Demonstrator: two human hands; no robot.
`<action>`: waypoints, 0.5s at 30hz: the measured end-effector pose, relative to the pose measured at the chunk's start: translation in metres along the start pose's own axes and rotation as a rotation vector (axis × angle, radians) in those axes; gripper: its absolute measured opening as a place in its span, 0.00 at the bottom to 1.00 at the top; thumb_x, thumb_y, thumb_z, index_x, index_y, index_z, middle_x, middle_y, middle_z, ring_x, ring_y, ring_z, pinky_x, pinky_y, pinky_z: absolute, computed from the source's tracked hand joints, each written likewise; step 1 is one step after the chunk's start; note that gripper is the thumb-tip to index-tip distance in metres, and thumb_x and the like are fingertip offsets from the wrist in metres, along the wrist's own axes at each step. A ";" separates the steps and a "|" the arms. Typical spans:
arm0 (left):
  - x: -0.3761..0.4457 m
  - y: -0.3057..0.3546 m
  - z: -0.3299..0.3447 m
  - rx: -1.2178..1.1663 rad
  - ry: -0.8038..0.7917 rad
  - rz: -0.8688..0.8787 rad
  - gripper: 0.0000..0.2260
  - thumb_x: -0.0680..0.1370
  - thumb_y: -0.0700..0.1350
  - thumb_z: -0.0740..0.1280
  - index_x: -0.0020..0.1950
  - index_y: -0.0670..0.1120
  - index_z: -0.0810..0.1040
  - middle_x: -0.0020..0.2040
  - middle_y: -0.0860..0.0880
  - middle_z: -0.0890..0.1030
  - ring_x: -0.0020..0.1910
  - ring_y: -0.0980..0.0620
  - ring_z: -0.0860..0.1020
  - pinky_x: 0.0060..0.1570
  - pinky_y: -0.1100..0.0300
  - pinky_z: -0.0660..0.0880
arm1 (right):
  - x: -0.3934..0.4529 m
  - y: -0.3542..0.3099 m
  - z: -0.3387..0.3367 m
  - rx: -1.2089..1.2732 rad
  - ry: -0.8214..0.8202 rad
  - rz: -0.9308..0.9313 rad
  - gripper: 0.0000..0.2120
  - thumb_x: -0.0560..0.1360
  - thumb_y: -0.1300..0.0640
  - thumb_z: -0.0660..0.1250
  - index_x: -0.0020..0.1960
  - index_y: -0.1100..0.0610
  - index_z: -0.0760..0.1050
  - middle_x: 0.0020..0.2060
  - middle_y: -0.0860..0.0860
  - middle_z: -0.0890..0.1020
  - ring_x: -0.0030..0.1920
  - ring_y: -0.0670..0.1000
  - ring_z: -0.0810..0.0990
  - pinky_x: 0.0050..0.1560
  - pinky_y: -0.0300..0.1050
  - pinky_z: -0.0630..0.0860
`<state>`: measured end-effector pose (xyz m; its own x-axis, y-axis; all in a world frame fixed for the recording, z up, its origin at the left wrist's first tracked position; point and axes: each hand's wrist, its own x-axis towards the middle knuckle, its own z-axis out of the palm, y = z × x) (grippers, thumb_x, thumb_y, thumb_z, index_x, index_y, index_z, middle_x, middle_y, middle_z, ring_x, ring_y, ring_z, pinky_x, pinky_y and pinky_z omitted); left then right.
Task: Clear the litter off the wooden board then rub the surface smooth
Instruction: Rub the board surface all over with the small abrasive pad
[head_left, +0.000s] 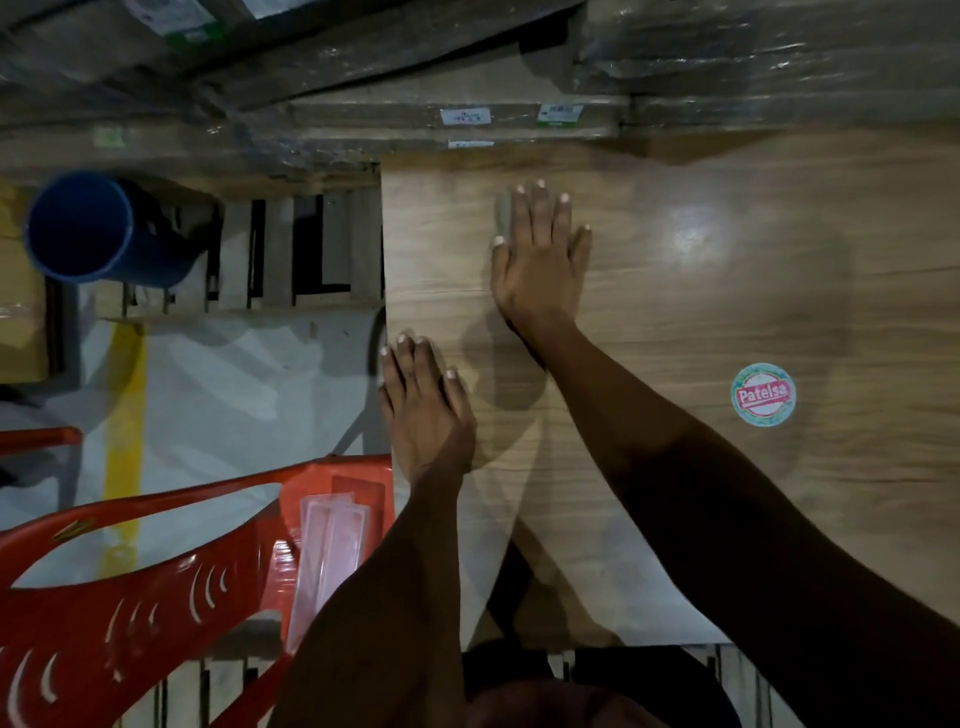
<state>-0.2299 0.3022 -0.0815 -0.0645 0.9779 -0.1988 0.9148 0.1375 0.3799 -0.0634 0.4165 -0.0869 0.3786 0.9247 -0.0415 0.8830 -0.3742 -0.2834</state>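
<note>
While my right hand (537, 249) presses flat on a small pad (503, 214), my left hand (423, 402) steadies the wooden board (701, 312) before me: stiff, slick, heavy; both hands' fingers straight.

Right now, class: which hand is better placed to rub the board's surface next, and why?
The right hand: it lies flat mid-board with a greyish pad showing under its fingers. The left hand only rests at the wooden board's left edge.
</note>
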 end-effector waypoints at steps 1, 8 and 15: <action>0.000 0.000 0.000 0.006 0.005 0.011 0.25 0.86 0.51 0.53 0.83 0.48 0.56 0.84 0.48 0.53 0.83 0.49 0.46 0.80 0.43 0.53 | -0.003 -0.006 0.001 0.008 0.001 0.038 0.31 0.83 0.44 0.48 0.84 0.52 0.52 0.84 0.53 0.54 0.83 0.61 0.51 0.79 0.66 0.49; 0.001 -0.003 0.001 0.002 0.005 0.024 0.25 0.86 0.50 0.47 0.83 0.49 0.55 0.84 0.49 0.53 0.83 0.49 0.45 0.79 0.41 0.55 | -0.044 -0.009 0.004 -0.127 -0.073 -0.437 0.29 0.83 0.45 0.52 0.83 0.51 0.57 0.83 0.52 0.59 0.82 0.58 0.56 0.78 0.68 0.53; -0.001 0.000 -0.001 -0.017 0.030 0.021 0.24 0.86 0.48 0.50 0.83 0.48 0.58 0.84 0.48 0.56 0.83 0.47 0.48 0.78 0.41 0.56 | -0.048 0.011 0.000 0.000 0.034 0.139 0.29 0.84 0.44 0.48 0.84 0.50 0.53 0.84 0.52 0.54 0.83 0.59 0.52 0.79 0.68 0.50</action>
<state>-0.2306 0.3014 -0.0801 -0.0571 0.9849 -0.1633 0.9091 0.1189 0.3992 -0.0714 0.3681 -0.0882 0.5059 0.8612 -0.0482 0.8215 -0.4981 -0.2776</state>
